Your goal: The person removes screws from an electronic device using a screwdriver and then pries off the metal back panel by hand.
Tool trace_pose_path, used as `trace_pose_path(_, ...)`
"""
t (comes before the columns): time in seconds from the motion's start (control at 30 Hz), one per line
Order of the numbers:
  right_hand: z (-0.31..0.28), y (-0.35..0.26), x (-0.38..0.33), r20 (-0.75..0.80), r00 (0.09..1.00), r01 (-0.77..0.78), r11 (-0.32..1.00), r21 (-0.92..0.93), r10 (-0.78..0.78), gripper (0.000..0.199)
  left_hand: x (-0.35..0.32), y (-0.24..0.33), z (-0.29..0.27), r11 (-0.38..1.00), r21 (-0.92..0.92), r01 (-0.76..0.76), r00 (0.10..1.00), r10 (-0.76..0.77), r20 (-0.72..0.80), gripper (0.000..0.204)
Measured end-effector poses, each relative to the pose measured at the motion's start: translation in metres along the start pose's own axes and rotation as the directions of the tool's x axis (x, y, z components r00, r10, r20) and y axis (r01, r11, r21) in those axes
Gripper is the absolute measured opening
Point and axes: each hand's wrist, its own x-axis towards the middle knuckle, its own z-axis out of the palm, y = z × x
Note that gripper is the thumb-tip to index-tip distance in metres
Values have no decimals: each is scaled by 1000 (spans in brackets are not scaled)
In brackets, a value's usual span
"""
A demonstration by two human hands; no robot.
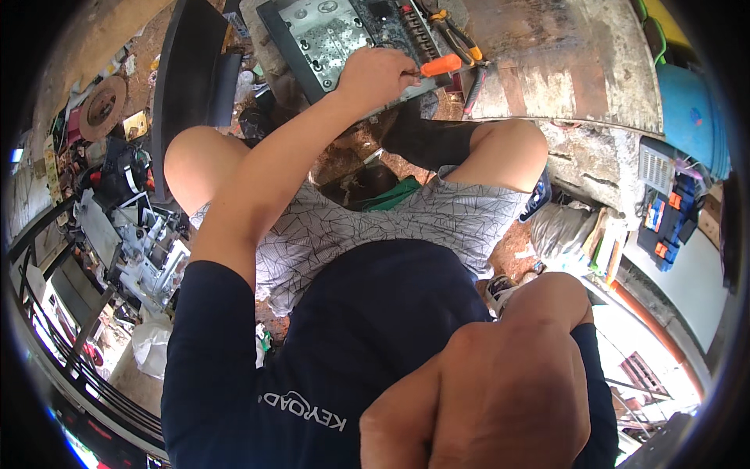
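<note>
My left hand [379, 76] reaches over an electronic device [324, 39] with a pale metal plate full of holes and a dark frame. Its fingers are closed around the thin shaft of a screwdriver [441, 66], whose orange handle sticks out to the right. Just beyond that handle lie pliers [457, 39] with yellow-and-dark handles. A tool with a red-and-black handle [474, 91] rests beside them. Close to the camera, my right hand [484, 391] is raised and bent in front of my chest. Its fingertips drop out of the picture, so what they hold is hidden.
A worn wooden board [562, 62] extends to the right of the device. Left of my knee stands a dark flat panel [187, 86]; scrap parts [148, 242] pile up beyond it. At the right are a blue drum [691, 117] and a blue toolbox [670, 219].
</note>
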Motion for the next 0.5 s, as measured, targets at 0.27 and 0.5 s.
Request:
trace_pose_path(0.27, -11, -4, -7, 5, 1000, 3, 977, -214, -2, 57, 7, -6, 1, 999, -12, -49, 998, 48, -41, 29)
trace_pose_path(0.5, -21, -4, -9, -24, 1000, -7, 906, -423, -3, 58, 8, -2, 1, 999, -7, -32, 999, 32, -22, 28)
